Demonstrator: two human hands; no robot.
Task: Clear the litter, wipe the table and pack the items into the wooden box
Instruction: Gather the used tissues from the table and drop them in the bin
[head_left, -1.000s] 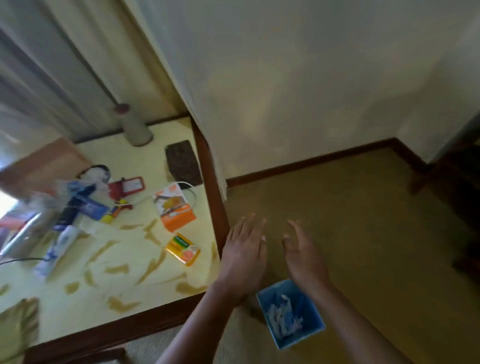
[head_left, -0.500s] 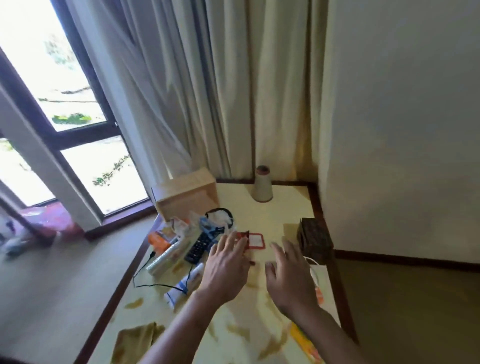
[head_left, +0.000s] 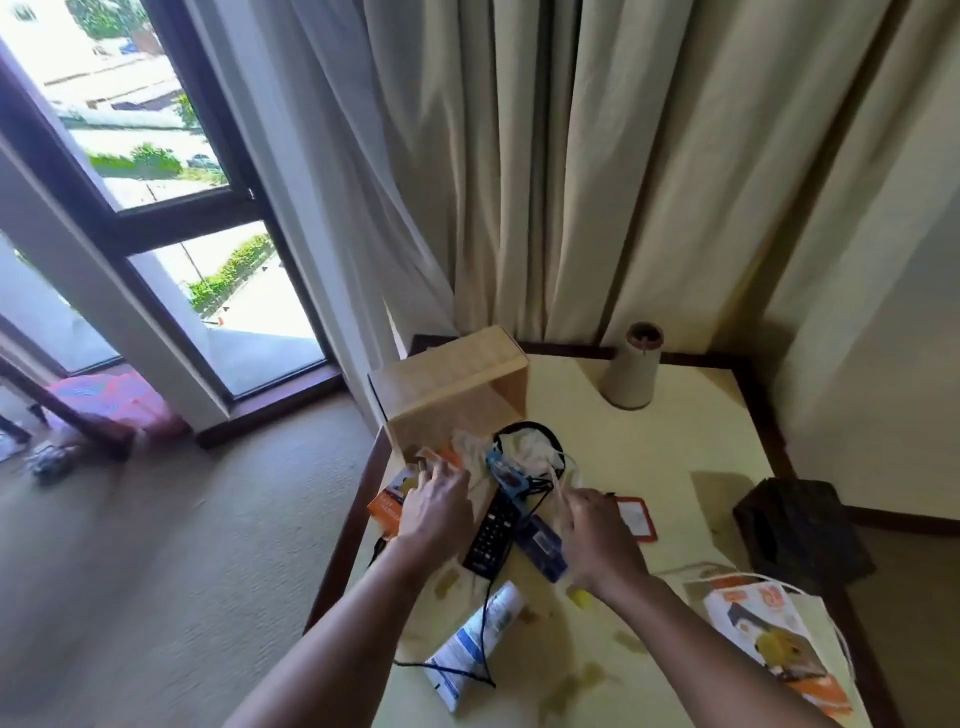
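**Step in hand: reaching into the clutter, litter not yet cleared**

Near edge of the cream-topped table (head_left: 675, 467): brown smears and drips on the surface, so wiping looks not yet done. A white tube with blue print (head_left: 470, 654) lies close to the near edge with a thin black cord (head_left: 485, 597) across it. Toward the near right corner sits an orange and white printed packet (head_left: 769, 639).

Mid-table: both forearms reach in from the near edge. The left hand (head_left: 434, 512) is palm down, fingers spread and loosely curled over an orange flat carton (head_left: 385, 512) at the left edge; it touches the heap, but I cannot tell whether it grips anything. The right hand (head_left: 597, 535) is palm down, fingers bent over a dark blue small box (head_left: 543, 548); grip again not readable, motion blur. Between the hands lies a black remote control (head_left: 491, 538). Just right of the right hand is a red-framed card (head_left: 636, 519). A dark woven box (head_left: 800, 530) stands at the right edge.

Further in: black headphones (head_left: 530, 434) and crumpled white wrappings (head_left: 470, 447) lie against the pale wooden box (head_left: 452, 387), which stands at the far left corner, apparently on its side. A beige cone with brown cap (head_left: 631, 371) stands at the far edge.

Judgement: sorting stage. Next move calls for separating the wrappings from the keepers without snagging the cord.
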